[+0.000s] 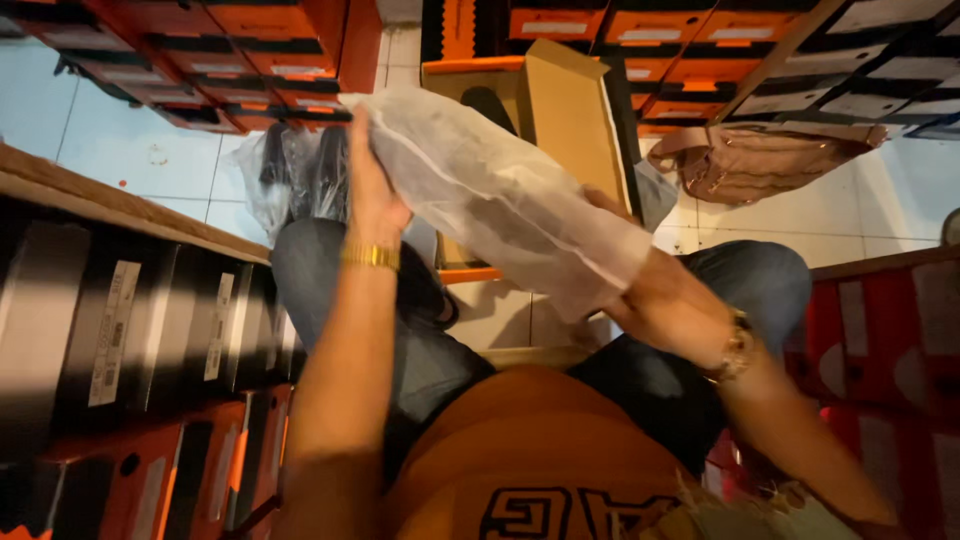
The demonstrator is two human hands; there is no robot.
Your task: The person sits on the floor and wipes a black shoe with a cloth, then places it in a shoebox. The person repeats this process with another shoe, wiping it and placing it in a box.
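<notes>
I hold a long white translucent bag (500,195) with a shoe-shaped thing inside, raised over my knees. My left hand (372,190) grips its upper left end; a gold bracelet sits on that wrist. My right hand (640,290) holds the lower right end and is mostly hidden under the bag. Behind the bag an open brown cardboard shoe box (560,110) with an orange edge stands on the floor. A clear plastic bag with dark shoes (295,170) lies to the left of my left hand.
Stacked black and orange shoe boxes (150,330) line the left; more orange boxes (240,50) stand at the back. Red boxes (890,340) are on the right. A tan handbag (750,160) lies on the tiled floor (130,160) at the back right.
</notes>
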